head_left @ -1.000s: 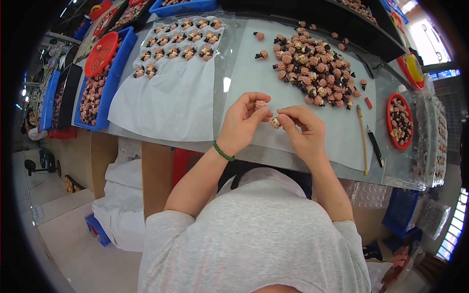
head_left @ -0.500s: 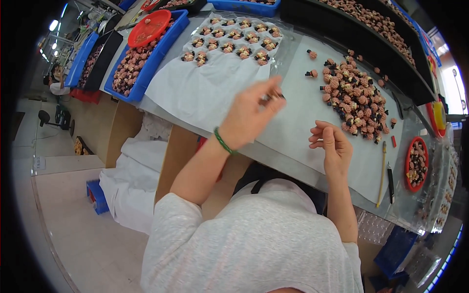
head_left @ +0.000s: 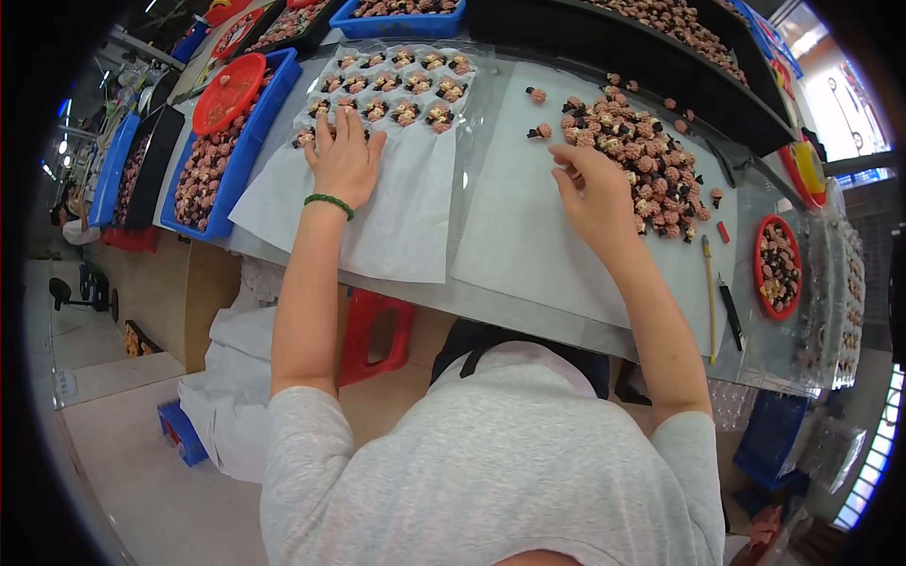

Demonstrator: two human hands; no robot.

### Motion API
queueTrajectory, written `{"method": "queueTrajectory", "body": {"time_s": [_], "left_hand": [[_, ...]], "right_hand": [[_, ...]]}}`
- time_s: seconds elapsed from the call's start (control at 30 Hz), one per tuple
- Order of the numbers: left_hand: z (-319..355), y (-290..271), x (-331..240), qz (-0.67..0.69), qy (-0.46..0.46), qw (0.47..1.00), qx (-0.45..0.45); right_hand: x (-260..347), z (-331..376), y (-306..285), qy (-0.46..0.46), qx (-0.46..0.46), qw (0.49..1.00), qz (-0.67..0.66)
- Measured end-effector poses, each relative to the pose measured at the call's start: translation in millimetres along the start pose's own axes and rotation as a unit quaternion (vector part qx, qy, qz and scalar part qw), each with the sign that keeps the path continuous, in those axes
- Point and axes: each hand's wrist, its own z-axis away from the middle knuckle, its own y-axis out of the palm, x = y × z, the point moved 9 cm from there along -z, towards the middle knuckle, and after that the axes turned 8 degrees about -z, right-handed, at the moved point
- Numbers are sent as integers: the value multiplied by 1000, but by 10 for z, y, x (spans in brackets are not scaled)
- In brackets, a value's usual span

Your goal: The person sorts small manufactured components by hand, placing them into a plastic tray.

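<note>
My left hand [head_left: 344, 170], a green bracelet on its wrist, reaches over a clear tray [head_left: 475, 113] lined with white paper. Its fingers are stretched and lie at the lowest row of small pink-and-black figurines [head_left: 376, 109], partly covering it. Whether a piece sits under the fingertips is hidden. My right hand [head_left: 599, 193] hovers at the left edge of a heaped pile of similar figurines [head_left: 665, 165]. Thumb and fingers there are curved and apart, and nothing shows between them. Two loose figurines [head_left: 540, 131] lie just beyond its fingertips.
Left of the tray stands a blue bin [head_left: 255, 141] of pink pieces with a red dish [head_left: 229, 94] on it. A long black trough [head_left: 566, 47] bounds the back. On the right lie a yellow stick [head_left: 710, 302], a black pen-like tool [head_left: 730, 311] and a red bowl [head_left: 797, 274].
My left hand has moved left, from the gap beside the tray onto its lowest row, and its pinched fingers have stretched out. My right hand has moved forward to the pile. The whole view has shifted.
</note>
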Motion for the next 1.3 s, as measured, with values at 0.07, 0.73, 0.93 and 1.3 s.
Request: {"method": "queueTrajectory", "body": {"time_s": [0.07, 0.73, 0.93, 1.3], "left_hand": [[13, 38, -65, 3, 9, 1000, 11], [982, -499, -1757, 777, 20, 602, 184], [1083, -454, -2022, 763, 29, 613, 202], [1208, -262, -2144, 874, -64, 378, 299]], "right_hand": [[0, -161, 118, -116, -13, 985, 126], [144, 664, -150, 121, -153, 900, -390], [-277, 1041, -75, 241, -145, 817, -503], [100, 933, -325, 3, -166, 967, -194]]}}
